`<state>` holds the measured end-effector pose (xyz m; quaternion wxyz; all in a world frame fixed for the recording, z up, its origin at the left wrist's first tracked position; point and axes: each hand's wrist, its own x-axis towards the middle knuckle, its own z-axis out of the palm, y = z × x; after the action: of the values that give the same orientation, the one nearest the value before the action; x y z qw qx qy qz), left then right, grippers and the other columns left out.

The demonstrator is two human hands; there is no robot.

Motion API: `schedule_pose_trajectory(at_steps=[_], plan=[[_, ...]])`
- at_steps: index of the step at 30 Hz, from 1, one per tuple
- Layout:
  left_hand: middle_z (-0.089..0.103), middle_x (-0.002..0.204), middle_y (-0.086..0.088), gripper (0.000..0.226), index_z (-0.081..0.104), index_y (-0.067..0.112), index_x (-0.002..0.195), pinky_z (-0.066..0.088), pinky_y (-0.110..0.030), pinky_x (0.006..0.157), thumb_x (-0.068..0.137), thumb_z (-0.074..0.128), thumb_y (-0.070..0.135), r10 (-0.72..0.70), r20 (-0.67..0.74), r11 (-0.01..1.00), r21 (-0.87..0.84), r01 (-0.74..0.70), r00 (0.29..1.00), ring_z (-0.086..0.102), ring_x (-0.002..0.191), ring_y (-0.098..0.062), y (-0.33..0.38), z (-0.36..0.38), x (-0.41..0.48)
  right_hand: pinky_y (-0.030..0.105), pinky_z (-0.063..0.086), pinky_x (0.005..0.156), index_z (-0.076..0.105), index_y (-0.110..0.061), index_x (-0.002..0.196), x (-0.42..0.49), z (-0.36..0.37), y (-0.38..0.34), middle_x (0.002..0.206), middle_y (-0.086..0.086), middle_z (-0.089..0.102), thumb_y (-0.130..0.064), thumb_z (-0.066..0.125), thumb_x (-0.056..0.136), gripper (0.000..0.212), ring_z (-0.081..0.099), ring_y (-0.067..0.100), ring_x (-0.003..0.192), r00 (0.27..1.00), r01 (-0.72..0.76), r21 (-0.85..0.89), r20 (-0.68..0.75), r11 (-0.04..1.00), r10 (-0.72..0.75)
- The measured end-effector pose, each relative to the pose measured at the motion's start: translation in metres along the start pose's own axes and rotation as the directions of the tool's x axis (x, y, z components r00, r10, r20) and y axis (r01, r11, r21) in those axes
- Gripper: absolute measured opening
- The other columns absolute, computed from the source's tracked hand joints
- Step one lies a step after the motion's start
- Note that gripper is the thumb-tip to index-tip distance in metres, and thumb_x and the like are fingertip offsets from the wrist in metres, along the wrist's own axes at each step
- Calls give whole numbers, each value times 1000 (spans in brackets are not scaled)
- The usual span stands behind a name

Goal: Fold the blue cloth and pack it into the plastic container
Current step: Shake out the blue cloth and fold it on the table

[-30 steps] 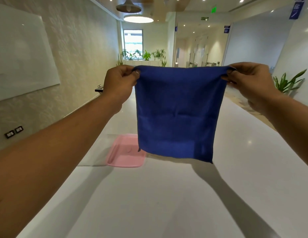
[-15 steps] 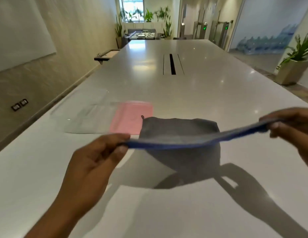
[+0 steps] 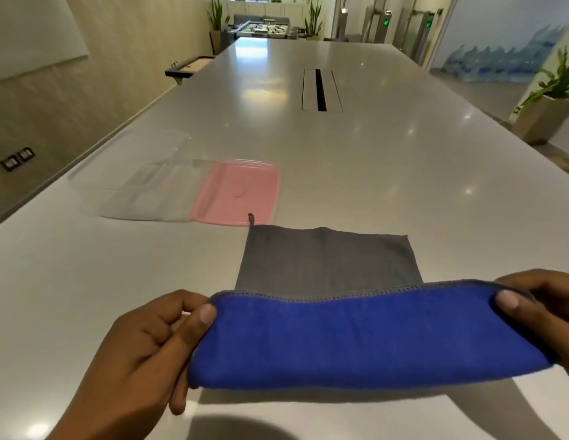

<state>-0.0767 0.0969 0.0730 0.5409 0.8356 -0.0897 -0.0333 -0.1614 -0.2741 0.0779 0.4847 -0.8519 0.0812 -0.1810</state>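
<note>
Nearest, the left hand (image 3: 143, 354) and right hand (image 3: 543, 315) are each pinching a near corner of the blue cloth (image 3: 356, 338), every grip closed tight with thumb on top. The cloth is draping over the tabletop (image 3: 404, 173), its blue face curling toward the viewer while its grey underside is lying flat farther out, a small hanging loop at the far left corner. The first fold seems to be starting; next, the held edge likely needs carrying forward to meet the far edge. Beyond, the clear plastic container (image 3: 130, 182) is sitting open beside its pink lid (image 3: 238, 192).
</note>
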Motion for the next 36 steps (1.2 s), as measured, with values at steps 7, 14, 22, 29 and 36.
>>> schedule_pose_trajectory(at_steps=[7, 14, 22, 29, 36], plan=[[66, 58, 2, 29, 67, 26, 77, 43, -19, 43, 87, 46, 45, 56, -76, 997, 52, -52, 996, 55, 44, -8, -5, 22, 36, 19, 51, 49, 77, -23, 79, 21, 23, 5, 71, 6, 76, -27, 64, 77, 14, 67, 12, 58, 992, -112, 160, -44, 981, 121], [70, 72, 11, 25, 68, 27, 89, 42, -20, 58, 95, 47, 40, 122, -96, 975, 196, -101, 988, 63, 63, -2, -22, 38, 97, 28, 51, 61, 74, -21, 83, 60, 43, 28, 75, -4, 74, -22, 65, 90, 12, 66, 12, 65, 974, -190, 44, -115, 981, 193], [71, 84, 6, 28, 67, 22, 105, 46, -22, 63, 98, 45, 38, 143, -101, 933, 347, -100, 985, 63, 73, -6, -46, 52, 142, 31, 52, 68, 73, -20, 88, 91, 62, 42, 82, 2, 73, -24, 66, 90, 8, 67, 18, 80, 967, -205, 16, -153, 979, 205], [68, 82, 8, 26, 68, 22, 103, 43, -16, 63, 98, 46, 35, 175, -103, 913, 390, -122, 979, 60, 72, -2, -51, 57, 160, 29, 52, 70, 72, -19, 88, 110, 66, 50, 83, 3, 72, -25, 65, 91, 9, 66, 17, 82, 963, -219, -36, -167, 975, 210], [61, 85, 7, 29, 62, 26, 107, 42, -19, 57, 89, 55, 48, 215, -289, 889, 453, -65, 933, 55, 65, -5, -39, 57, 142, 30, 45, 75, 65, -22, 118, 109, 62, 50, 104, -3, 72, -53, 60, 87, 44, 62, 14, 82, 966, -249, -550, -81, 797, 245]])
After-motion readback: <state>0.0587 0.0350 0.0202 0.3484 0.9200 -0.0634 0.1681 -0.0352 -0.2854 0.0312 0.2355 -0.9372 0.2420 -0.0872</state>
